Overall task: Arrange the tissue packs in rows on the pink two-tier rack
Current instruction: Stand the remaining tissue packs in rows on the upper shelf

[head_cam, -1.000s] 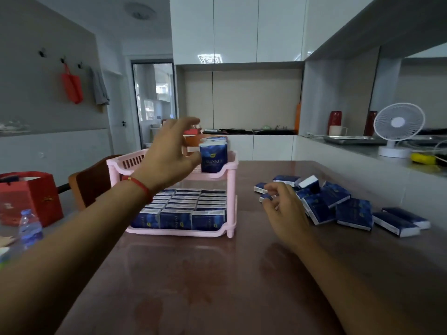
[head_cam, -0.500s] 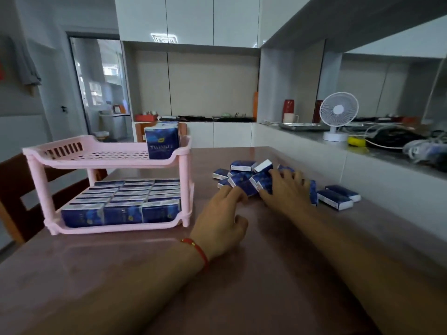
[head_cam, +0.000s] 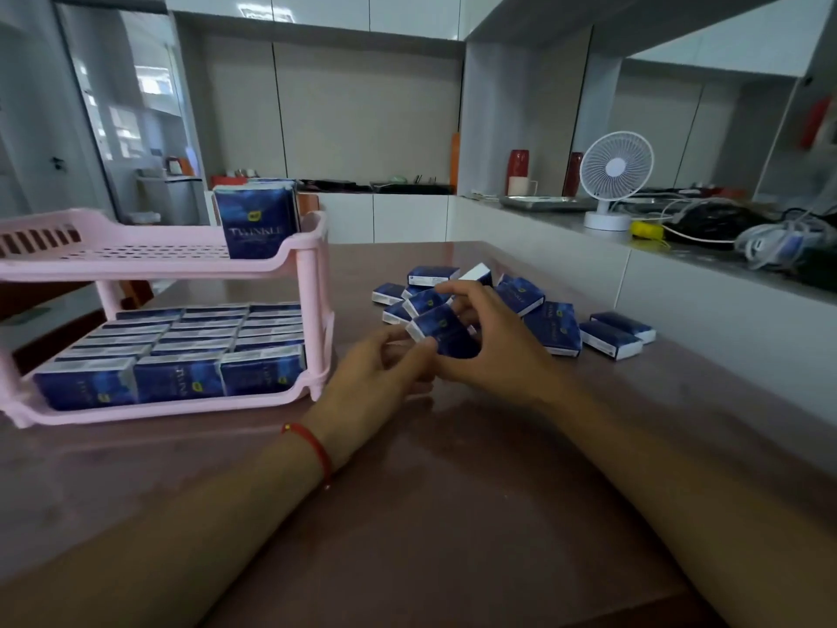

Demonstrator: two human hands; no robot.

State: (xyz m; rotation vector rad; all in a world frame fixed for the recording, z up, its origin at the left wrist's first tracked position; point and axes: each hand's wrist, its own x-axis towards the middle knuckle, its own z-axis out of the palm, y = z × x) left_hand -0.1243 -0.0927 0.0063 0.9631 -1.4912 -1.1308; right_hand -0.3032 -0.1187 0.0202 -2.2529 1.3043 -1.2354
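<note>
The pink two-tier rack stands at the left of the brown table. Its lower tier is filled with rows of blue tissue packs. Upright packs stand at the right end of the upper tier. A loose pile of blue packs lies to the right of the rack. Both hands meet in front of the pile on one blue pack. My right hand grips it from the right and above. My left hand pinches its left end with thumb and fingertips.
A white desk fan stands on the grey counter at the right, beside a yellow object and tangled cables. A metal tray and red vessels sit farther back. A chair back shows behind the rack at left.
My left hand left the upper tier, dropped to the table and moved to the pile. My right hand lifted one pack off the pile, and both hands now hold it.
</note>
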